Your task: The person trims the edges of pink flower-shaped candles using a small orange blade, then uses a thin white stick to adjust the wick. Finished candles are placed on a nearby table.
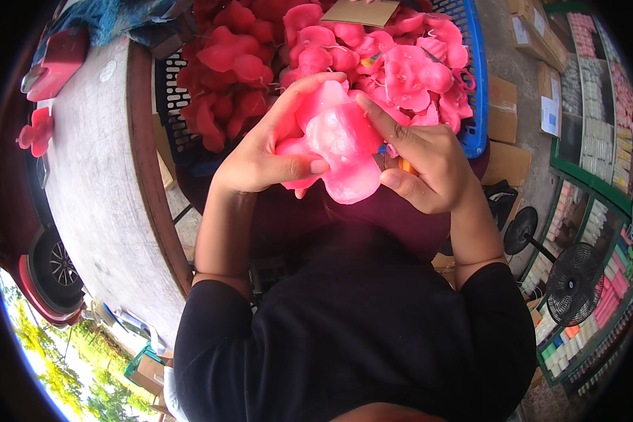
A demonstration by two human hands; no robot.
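Observation:
My left hand [274,144] is wrapped round a glossy pink wax piece [341,137] with flared, petal-like lobes, its thumb pressed on the near side. Held above my lap, the piece sits just in front of the basket. My right hand [425,162] closes on a small cutter with an orange handle [406,166]. Its short dark blade [385,160] is close by the right edge of the wax; I cannot tell whether it touches. The right index finger rests on the wax. Most of the cutter is hidden in the palm.
A blue plastic basket [477,84] full of similar pink wax pieces [235,56] stands ahead, a cardboard piece [361,12] on top. To the left runs a pale table [91,162] with a pink piece [39,132]. Black fans [574,284] and stocked shelves [598,133] are at the right.

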